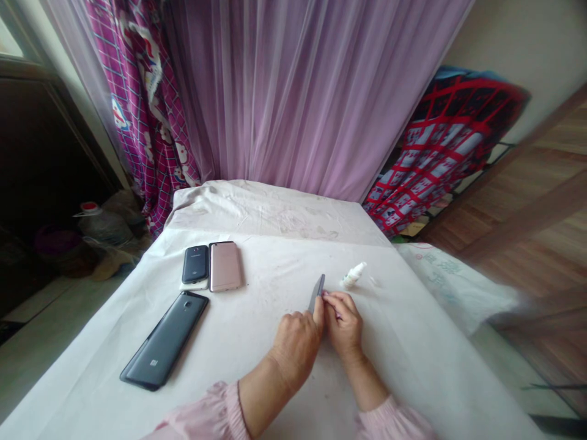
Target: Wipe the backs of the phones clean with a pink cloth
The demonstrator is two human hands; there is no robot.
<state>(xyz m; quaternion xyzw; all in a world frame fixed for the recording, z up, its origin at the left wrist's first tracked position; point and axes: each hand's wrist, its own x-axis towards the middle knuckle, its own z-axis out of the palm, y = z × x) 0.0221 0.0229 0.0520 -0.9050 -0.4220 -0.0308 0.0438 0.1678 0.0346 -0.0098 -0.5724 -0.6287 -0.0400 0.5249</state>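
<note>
A thin grey phone (pixel 318 292) stands on edge near the middle of the white-covered table. My left hand (pixel 297 345) is wrapped round its near part, which is hidden. At the phone's right side my right hand (pixel 343 321) has its fingers pinched together, with something small and purplish just visible between them, too small to name. Beyond my right hand stands a small white bottle (pixel 353 276) with a pointed tip, and a small clear cap (pixel 375 282) lies beside it.
On the left of the table (pixel 257 391) lie a large dark phone (pixel 166 342), a small dark phone (pixel 195 264) on a white one (pixel 194 285), and a rose-gold phone (pixel 225 267). Purple curtains (pixel 284 91) hang behind. A plastic bag (pixel 454 281) is at the right edge.
</note>
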